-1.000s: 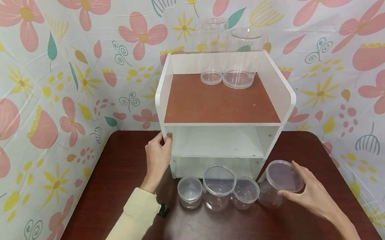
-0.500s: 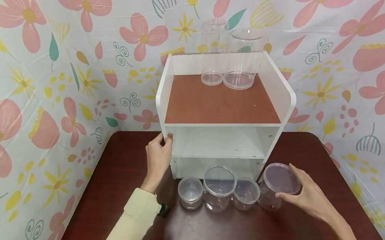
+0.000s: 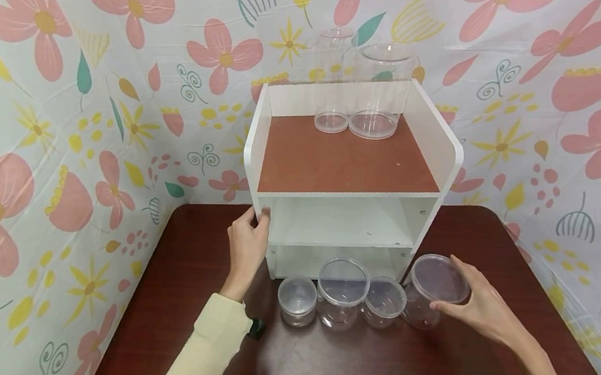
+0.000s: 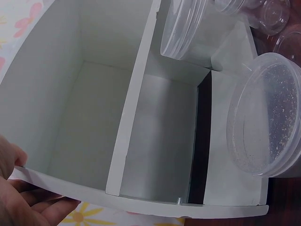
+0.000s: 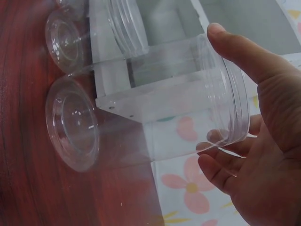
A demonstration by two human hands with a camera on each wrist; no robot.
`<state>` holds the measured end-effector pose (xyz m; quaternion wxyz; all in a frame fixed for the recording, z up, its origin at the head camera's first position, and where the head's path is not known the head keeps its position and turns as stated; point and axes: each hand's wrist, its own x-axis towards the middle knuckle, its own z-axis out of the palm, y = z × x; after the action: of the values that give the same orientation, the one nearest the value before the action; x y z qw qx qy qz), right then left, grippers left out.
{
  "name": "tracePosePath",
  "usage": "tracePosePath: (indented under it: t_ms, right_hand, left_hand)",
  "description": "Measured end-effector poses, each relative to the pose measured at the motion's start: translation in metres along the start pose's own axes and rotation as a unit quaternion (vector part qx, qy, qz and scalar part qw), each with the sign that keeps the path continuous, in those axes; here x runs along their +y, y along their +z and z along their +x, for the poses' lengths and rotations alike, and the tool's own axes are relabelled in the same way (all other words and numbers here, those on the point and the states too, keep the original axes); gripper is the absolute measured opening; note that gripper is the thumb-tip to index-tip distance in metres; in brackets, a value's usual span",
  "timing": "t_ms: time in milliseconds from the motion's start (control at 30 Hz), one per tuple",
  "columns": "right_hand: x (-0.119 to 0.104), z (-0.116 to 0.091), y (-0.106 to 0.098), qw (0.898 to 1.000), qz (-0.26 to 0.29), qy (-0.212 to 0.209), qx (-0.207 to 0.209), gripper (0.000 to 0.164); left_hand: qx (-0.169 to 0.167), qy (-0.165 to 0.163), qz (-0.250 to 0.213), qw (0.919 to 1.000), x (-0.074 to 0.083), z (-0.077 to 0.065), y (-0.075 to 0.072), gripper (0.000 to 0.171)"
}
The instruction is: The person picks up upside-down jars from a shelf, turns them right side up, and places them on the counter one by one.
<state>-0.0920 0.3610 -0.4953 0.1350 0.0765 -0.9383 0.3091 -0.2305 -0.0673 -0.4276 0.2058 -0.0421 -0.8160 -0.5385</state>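
Observation:
My left hand point(image 3: 248, 243) grips the left side panel of a small white shelf unit point(image 3: 258, 149). In the left wrist view, fingers point(image 4: 44, 209) curl behind that panel's edge. At the far right of a row of clear plastic jars, my right hand point(image 3: 483, 303) holds a tall lidded jar point(image 3: 420, 310) around its lid point(image 3: 439, 280), thumb on one side and fingers on the other. The right wrist view shows this jar's round base point(image 5: 73, 125) at the dark red tabletop. Left of it stand a short jar point(image 3: 297, 302), a taller jar point(image 3: 343, 281) and another short jar point(image 3: 383, 302).
On the unit's brown top board point(image 3: 343, 167) stand two tall clear cylinders, a narrow one point(image 3: 332, 119) and a wider one point(image 3: 373, 123). Two white compartments open to the front below. The dark red table point(image 3: 177, 276) meets flower-print cloth point(image 3: 115, 78) at the back and sides.
My right hand and the tall jar have shifted slightly left, bringing the jar closer to the row's end. In the last half second nearly everything stays still; my left hand keeps its place.

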Motion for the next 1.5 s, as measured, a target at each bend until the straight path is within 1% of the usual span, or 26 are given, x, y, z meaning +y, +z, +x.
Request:
tracePosePath:
  t_ms: [133, 233, 333, 467, 533, 700, 867, 1100, 1200, 1267, 1367, 1467, 1500]
  right_hand:
    - [-0.001, 0.000, 0.000, 1.000, 0.007, -0.007, 0.004, 0.111]
    - [-0.004, 0.000, -0.003, 1.000, 0.010, 0.003, 0.000, 0.108]
    - [-0.012, 0.002, -0.010, 1.000, 0.008, 0.008, 0.010, 0.103]
    - [-0.027, 0.007, -0.024, 0.999, -0.005, 0.011, 0.043, 0.094]
    - [-0.036, 0.010, -0.032, 0.998, -0.009, 0.020, 0.056, 0.090]
    - [-0.060, 0.019, -0.051, 0.995, 0.027, 0.028, 0.094, 0.078]
    - [-0.085, 0.030, -0.067, 0.986, 0.091, 0.023, 0.141, 0.068]
    - [-0.124, 0.045, -0.095, 0.970, 0.141, 0.028, 0.195, 0.061]
    - [-0.143, 0.052, -0.105, 0.962, 0.171, 0.015, 0.213, 0.058]
    - [-0.154, 0.056, -0.112, 0.956, 0.191, 0.004, 0.221, 0.055]
    - [-0.169, 0.063, -0.119, 0.949, 0.221, -0.006, 0.224, 0.053]
    - [-0.181, 0.072, -0.123, 0.941, 0.252, 0.000, 0.225, 0.050]
    - [-0.185, 0.075, -0.123, 0.937, 0.266, 0.004, 0.227, 0.049]
  left_hand:
    - [0.000, -0.001, -0.002, 1.0000, 0.000, 0.000, 0.000, 0.035]
    - [0.003, -0.001, -0.003, 1.0000, 0.000, 0.000, 0.000, 0.032]
    - [0.006, 0.001, -0.003, 1.0000, 0.000, 0.000, 0.001, 0.029]
    - [0.005, 0.003, -0.002, 1.0000, 0.000, 0.000, 0.000, 0.030]
    - [0.003, 0.002, -0.003, 1.0000, 0.000, 0.000, 0.000, 0.031]
    - [0.004, 0.000, -0.002, 1.0000, 0.002, -0.001, 0.000, 0.033]
    - [0.006, 0.001, -0.001, 1.0000, 0.003, -0.001, -0.001, 0.032]
    - [0.003, 0.004, 0.001, 1.0000, 0.002, 0.000, -0.001, 0.033]
    - [0.002, 0.004, -0.002, 1.0000, 0.002, 0.000, -0.001, 0.034]
    - [0.003, 0.004, 0.000, 1.0000, 0.002, 0.000, -0.001, 0.033]
    - [0.005, 0.003, 0.002, 1.0000, 0.001, 0.000, -0.002, 0.031]
    - [0.005, 0.005, 0.003, 1.0000, 0.001, -0.001, -0.002, 0.031]
    - [0.004, 0.006, 0.003, 1.0000, 0.001, -0.001, -0.002, 0.032]
